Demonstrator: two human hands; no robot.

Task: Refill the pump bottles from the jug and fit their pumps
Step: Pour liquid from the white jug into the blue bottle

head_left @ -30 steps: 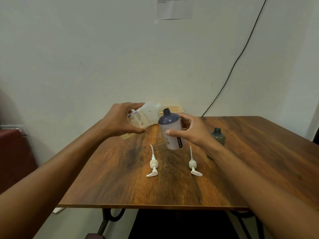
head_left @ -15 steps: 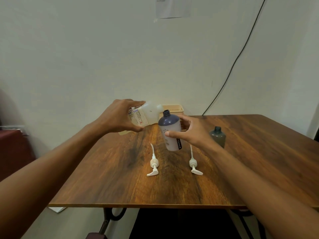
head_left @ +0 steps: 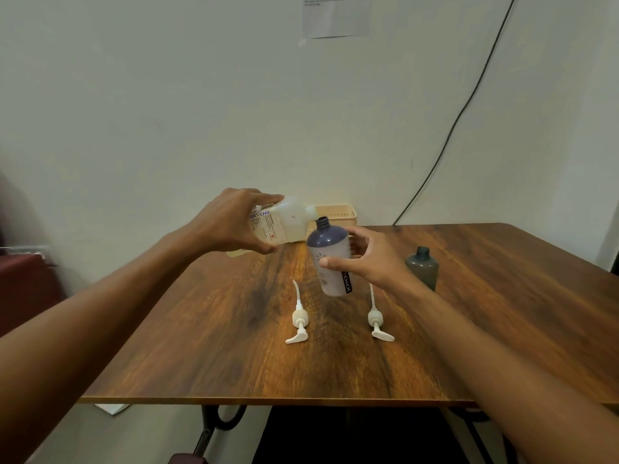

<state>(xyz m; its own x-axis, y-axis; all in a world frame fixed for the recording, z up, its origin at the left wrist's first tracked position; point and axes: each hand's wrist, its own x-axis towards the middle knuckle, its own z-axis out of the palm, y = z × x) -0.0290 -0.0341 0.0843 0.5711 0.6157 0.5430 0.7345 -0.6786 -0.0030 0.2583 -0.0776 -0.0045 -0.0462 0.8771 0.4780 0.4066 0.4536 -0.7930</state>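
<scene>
The left hand (head_left: 231,226) holds the jug (head_left: 284,222) tipped, its spout at 10 o'clock of the mouth of the bottle (head_left: 330,259) held by the right hand (head_left: 368,259) above the table (head_left: 502,329). Two pumps lie below: one (head_left: 299,321) at 7 o'clock, one (head_left: 375,318) at 5 o'clock. A second bottle (head_left: 422,267) stands at 3 o'clock. A basket (head_left: 336,212) sits at 12 o'clock, behind.

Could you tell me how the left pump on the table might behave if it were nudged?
The left pump looks like light plastic, so it would probably skid easily. Its thin tube would likely flex. Lying on its side, it might pivot or roll.
</scene>
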